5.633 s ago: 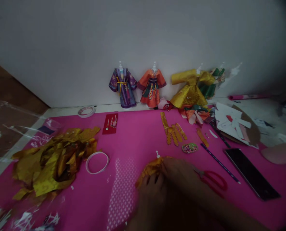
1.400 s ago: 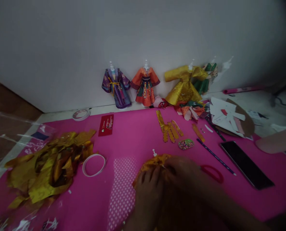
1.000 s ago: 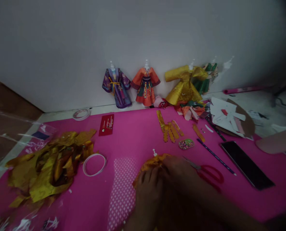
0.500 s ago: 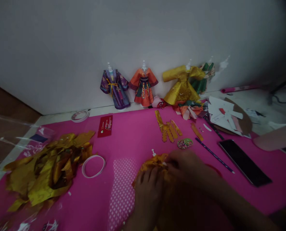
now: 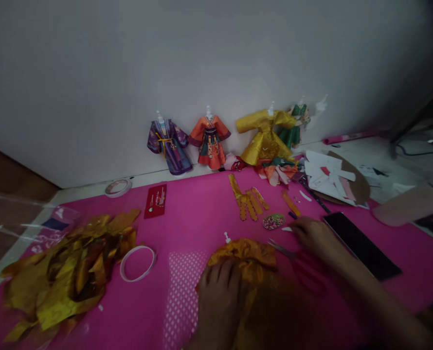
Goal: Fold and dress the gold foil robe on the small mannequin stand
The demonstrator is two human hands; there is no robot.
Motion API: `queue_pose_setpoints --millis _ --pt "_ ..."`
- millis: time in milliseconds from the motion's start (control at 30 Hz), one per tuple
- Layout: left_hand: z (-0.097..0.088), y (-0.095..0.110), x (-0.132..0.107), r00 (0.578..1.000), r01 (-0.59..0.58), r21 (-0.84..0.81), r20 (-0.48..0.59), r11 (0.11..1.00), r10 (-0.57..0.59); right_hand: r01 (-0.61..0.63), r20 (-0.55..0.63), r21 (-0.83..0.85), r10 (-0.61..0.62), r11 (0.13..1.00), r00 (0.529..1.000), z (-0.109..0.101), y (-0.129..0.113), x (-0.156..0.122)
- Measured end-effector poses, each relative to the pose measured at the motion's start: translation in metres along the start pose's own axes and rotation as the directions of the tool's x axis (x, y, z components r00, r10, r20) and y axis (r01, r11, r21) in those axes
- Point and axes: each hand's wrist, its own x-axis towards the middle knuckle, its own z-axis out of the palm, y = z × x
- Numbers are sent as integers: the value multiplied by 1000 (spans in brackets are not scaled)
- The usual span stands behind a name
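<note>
A doll in a gold-orange satin dress (image 5: 255, 250) lies in front of me, its white neck peg (image 5: 227, 237) sticking out at the top. My left hand (image 5: 220, 287) grips the dress, fingers curled over the cloth at its left side. My right hand (image 5: 309, 236) is away from the doll, beside the oval tray of coloured beads (image 5: 274, 221); its fingers pinch a small white piece (image 5: 287, 229). Red-handled scissors (image 5: 306, 270) rest right of the dress, blades pointing left, partly below my right forearm.
Gold fabric scraps (image 5: 70, 272) and a roll of tape (image 5: 138, 263) lie on the left. Cut gold pieces (image 5: 243, 199) lie beyond the dress. Several dressed dolls, including a purple one (image 5: 170, 148), stand against the wall. A black phone (image 5: 362, 245) is at the right.
My right hand has left the dress and moved right and away toward the bead tray, with a white piece in its fingers. The scissors now show. My left hand stays on the dress.
</note>
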Motion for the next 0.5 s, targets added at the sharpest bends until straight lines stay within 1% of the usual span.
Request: queue_pose_setpoints --millis 133,200,267,333,400,467,500 --pt "-5 1 2 1000 5 2 5 1000 -5 15 -30 -18 -15 1000 999 9 4 -2" --pt "-6 1 2 1000 9 -6 12 1000 -9 23 -49 -21 -24 1000 999 9 3 -5" --pt "-6 1 1 1000 19 -17 17 1000 -19 43 -71 -13 -44 999 997 4 -4 -10" --pt "-4 2 -1 999 34 -29 18 999 -33 93 -76 19 -92 995 993 -1 -18 -20" --pt "-5 3 0 999 47 -41 21 998 -46 178 -51 78 -175 981 983 -5 -39 -35" --pt "-10 2 2 998 52 -49 25 997 -51 275 -11 154 -276 949 961 -5 -60 -53" --pt "-15 1 4 998 52 -57 31 997 -50 327 -23 246 -332 912 943 -3 -69 -62"
